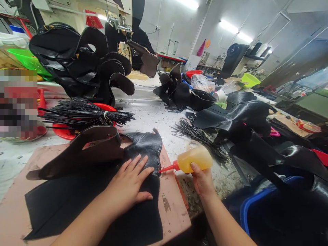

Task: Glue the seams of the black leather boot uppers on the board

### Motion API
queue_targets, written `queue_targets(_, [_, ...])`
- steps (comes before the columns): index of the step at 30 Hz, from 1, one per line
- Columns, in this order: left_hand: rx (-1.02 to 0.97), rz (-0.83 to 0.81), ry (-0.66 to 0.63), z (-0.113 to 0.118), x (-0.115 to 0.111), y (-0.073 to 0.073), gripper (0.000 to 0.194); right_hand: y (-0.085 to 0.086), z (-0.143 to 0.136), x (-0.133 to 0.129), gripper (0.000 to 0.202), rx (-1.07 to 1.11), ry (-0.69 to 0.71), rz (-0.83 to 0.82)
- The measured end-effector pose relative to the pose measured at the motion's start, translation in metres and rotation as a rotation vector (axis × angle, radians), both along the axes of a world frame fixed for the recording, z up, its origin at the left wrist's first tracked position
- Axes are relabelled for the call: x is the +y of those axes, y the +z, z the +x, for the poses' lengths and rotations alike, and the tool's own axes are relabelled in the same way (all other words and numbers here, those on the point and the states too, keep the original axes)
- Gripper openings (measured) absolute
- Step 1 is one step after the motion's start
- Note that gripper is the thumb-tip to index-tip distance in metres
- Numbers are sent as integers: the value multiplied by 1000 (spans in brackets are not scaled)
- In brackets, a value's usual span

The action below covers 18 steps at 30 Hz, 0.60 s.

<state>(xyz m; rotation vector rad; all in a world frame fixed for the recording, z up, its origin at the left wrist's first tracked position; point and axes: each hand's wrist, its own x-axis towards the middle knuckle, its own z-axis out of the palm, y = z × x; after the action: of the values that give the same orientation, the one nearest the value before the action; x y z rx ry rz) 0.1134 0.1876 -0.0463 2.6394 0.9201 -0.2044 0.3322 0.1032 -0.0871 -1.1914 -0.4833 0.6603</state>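
Note:
My left hand (130, 184) lies flat with its fingers spread, pressing on a black leather piece (146, 147). The piece has a stitched edge and a dark brown flap (84, 153) folded up at its far side. My right hand (203, 179) is wrapped round a squeeze bottle (196, 159) of yellowish liquid, tilted on its side. Its thin red nozzle points left, and the tip meets the stitched edge close to my left fingertips. Under the leather is a pinkish board (169, 205). Whether liquid is coming out cannot be made out.
A bundle of black strips (89, 112) rests over a red basin (61, 131). More thin black cords (205, 140) lie beyond the bottle. Black leather pieces are heaped at left (64, 58) and right (238, 112). A blue-rimmed bin (244, 212) stands lower right. A person sits behind a sewing machine (125, 30).

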Motion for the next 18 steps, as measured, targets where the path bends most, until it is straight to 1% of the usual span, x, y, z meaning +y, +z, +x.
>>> queue_targets(7, [24,-12,-11,1,-2,6,65,-2,-5,-9,64,9,21,-30])
queue_targets(13, [-20,-19,-35,0,-3,8,43,-4,-8,-13,65,14,-12,-33])
queue_targets(18, [-50,-8,-67,-2,-1,6,42,-3,-10,-15,66,13,-27,-37])
